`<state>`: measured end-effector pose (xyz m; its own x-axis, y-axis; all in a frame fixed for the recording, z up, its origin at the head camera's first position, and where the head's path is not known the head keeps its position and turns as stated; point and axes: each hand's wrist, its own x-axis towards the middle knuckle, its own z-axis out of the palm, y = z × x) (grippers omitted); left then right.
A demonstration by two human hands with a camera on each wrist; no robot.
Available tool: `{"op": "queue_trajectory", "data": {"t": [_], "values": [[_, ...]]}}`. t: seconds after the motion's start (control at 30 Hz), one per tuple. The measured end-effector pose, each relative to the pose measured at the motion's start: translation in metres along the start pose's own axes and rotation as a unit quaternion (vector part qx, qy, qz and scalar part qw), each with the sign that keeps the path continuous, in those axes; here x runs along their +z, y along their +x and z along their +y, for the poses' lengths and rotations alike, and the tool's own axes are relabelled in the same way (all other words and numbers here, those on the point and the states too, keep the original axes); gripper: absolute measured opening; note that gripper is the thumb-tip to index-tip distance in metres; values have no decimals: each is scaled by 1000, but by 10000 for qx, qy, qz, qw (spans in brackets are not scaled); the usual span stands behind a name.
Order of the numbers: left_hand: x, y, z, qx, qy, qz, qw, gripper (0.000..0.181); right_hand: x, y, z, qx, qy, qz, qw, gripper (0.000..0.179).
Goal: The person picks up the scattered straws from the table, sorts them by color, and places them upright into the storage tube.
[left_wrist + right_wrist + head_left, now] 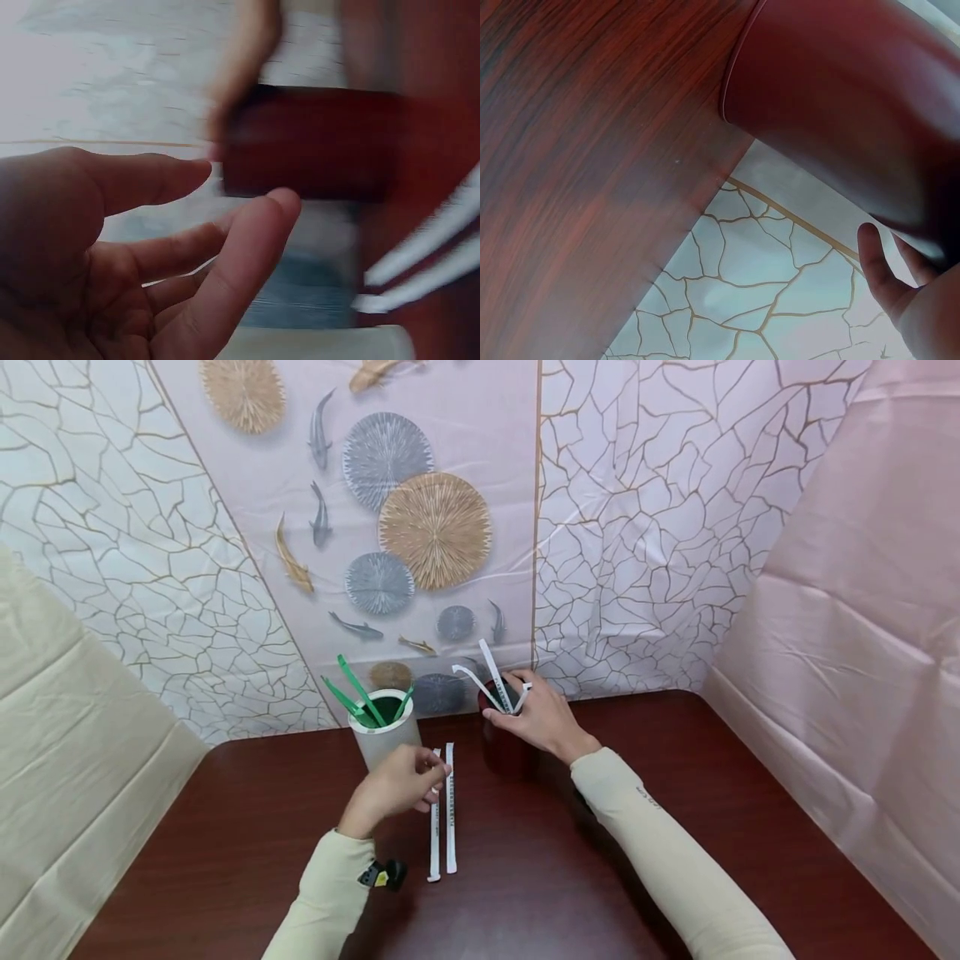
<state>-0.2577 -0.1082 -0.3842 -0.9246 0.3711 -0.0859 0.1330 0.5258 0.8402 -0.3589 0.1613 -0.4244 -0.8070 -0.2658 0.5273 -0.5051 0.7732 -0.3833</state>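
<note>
My right hand (543, 714) spans the mouth of a dark red cylindrical cup (504, 752), thumb at the front of the rim and fingers behind, gripping it. Several white strips with printed lettering, like paper-wrapped straws (497, 683), poke up from this cup, some bent. In the right wrist view, the smooth side of the red cup (840, 97) looms large, with fingertips (876, 262) by its upper end. My left hand (397, 785) hovers near two more white wrapped straws (450, 827) on the table; its thumb and fingers are apart, holding nothing.
A white cup (384, 739) with several green sticks (360, 689) stands at the back left, behind my left hand. The dark red wooden table (517, 877) ends at a patterned cloth backdrop (622, 568). Plain cloth walls (840, 635) flank both sides.
</note>
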Motion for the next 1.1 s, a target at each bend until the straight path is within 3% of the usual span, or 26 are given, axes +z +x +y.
{"op": "queue_trajectory", "data": {"t": [0.13, 0.2, 0.37, 0.47, 0.6, 0.67, 0.83, 0.97, 1.1], "values": [[14, 10, -26, -337, 220, 223, 9989, 14, -2, 0, 0, 43, 14, -83, 10000, 71], [20, 15, -37, -444, 615, 457, 9961, 13, -1, -1, 0, 87, 2, -104, 9999, 71], [31, 27, -54, -591, 1883, 931, 9759, 19, 0, -2, 1, 131, -18, -74, 9999, 71], [34, 33, -62, -606, 2221, 1003, 9680, 28, 1, -1, 1, 107, -22, -58, 9999, 71], [34, 38, -62, -674, 2272, 961, 9668, 36, 0, 1, 0, 85, -25, -59, 9999, 71], [34, 47, -74, -657, 2369, 906, 9651, 33, 0, 0, 0, 80, -29, -35, 10000, 70], [34, 51, -77, -824, 2433, 899, 9623, 34, 1, -1, 0, 55, -59, -7, 10000, 70], [31, 38, -56, -215, 2455, 1548, 9567, 41, 2, 0, 0, 25, -65, -37, 10000, 72], [25, 20, -10, 702, 2610, 2327, 9342, 28, 0, 0, 1, 41, -91, -41, 9999, 71]]}}
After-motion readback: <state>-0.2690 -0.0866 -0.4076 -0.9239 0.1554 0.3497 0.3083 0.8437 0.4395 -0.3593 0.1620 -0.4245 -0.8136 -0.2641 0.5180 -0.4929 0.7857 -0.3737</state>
